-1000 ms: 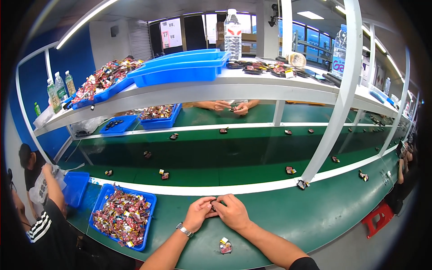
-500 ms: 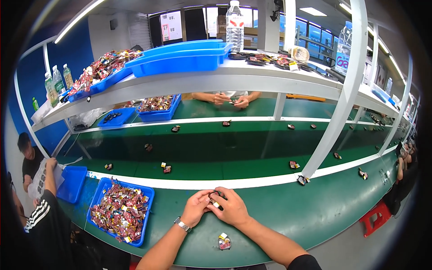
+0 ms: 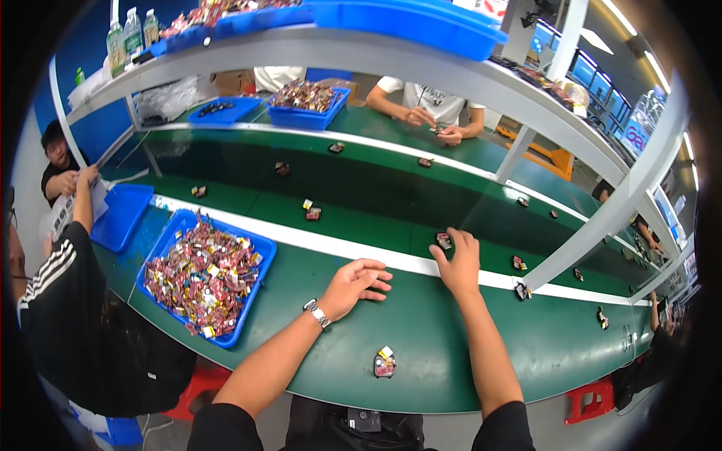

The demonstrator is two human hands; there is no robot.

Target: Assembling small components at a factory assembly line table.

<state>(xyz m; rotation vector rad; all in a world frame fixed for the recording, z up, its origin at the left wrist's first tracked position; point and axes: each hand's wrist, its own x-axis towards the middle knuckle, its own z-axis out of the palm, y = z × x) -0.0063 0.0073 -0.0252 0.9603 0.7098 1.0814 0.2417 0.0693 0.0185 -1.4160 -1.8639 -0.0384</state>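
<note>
My right hand (image 3: 460,263) reaches over the white rail at the belt's near edge, thumb and fingers apart. Right by its fingertips is a small dark-cased electronic module (image 3: 444,240) with a reddish board; whether the fingertips touch it is hard to see. My left hand (image 3: 355,288), with a metal watch on the wrist, hovers over the green table (image 3: 316,361), fingers stretched and nothing in them. Between my forearms, near the front edge, lies another module (image 3: 384,365) with a yellow and white tab. Left of my left hand stands a blue tray (image 3: 267,252) heaped with reddish small boards.
More modules (image 3: 312,210) lie spaced along the green belt. A slanting white post (image 3: 594,225) rises on the right, and a loaded shelf (image 3: 301,49) spans the back. Opposite, a person (image 3: 432,113) handles a small part; another person (image 3: 68,278) is at the left beside a blue tray (image 3: 124,218).
My hands, together around a small dark part before, have separated. The right hand has moved forward and right to the belt; the left is now empty. The view has turned downward.
</note>
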